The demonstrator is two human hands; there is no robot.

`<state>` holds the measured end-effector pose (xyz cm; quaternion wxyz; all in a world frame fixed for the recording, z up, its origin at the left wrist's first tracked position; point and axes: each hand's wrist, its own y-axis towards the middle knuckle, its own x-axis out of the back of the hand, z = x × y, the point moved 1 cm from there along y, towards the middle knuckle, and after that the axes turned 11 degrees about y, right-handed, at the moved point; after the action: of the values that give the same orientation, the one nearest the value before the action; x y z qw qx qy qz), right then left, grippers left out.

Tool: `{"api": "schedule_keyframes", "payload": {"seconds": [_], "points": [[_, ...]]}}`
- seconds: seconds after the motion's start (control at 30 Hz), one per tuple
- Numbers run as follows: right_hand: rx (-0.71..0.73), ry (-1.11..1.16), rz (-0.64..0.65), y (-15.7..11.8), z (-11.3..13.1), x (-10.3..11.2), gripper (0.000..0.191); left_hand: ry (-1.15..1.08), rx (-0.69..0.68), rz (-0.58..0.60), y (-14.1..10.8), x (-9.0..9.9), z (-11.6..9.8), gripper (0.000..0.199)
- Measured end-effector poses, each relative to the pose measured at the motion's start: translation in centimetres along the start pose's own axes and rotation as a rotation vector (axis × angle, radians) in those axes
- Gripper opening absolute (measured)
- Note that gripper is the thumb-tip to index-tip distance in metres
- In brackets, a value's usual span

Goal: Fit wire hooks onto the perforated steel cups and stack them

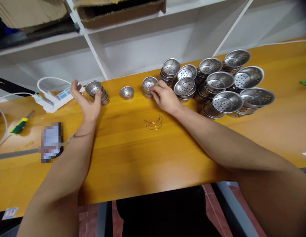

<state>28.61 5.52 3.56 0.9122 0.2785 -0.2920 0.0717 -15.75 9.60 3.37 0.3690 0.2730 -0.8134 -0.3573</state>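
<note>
My left hand (86,103) is open, thumb and fingers apart, beside a leaning stack of perforated metal cups (93,88) at the left. My right hand (165,98) has its fingertips pinched at the rim of a short cup stack (150,83) near the middle; its thumb and forefinger meet at that rim. Between the hands a single small metal cup (127,93) stands upright. Several thin curved wires (154,125) lie on the table in front of my right hand. Close to the right hand's far side rises another stack of perforated cups (171,67).
Many larger perforated cups (227,102) stand in stacks at the right. On the left are a white power strip (55,102) with cables, a yellow-green screwdriver (19,126) and a phone (52,141). White shelving (148,42) with cardboard boxes backs the wooden table (123,161).
</note>
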Motion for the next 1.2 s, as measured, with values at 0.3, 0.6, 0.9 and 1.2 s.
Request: {"api": "schedule_keyframes", "payload": {"seconds": [0.3, 0.6, 0.9, 1.2], "points": [[0.407, 0.259, -0.088, -0.9, 4.7, -2.0, 0.032, -0.274, -0.355, 0.528, -4.1, -0.5, -10.6, 0.106], [0.414, 0.372, 0.217, -2.7, 7.7, -4.0, 0.04, -0.304, -0.398, 0.569, -7.4, -1.8, -13.1, 0.093], [0.211, -0.027, 0.41, -3.3, 8.5, -2.7, 0.054, -0.278, -0.503, 0.68, -7.6, -2.2, -12.2, 0.092], [0.419, -0.031, 0.463, -2.5, 8.4, -0.4, 0.054, -0.542, -0.277, 0.906, -7.8, -1.0, -13.4, 0.079]]}}
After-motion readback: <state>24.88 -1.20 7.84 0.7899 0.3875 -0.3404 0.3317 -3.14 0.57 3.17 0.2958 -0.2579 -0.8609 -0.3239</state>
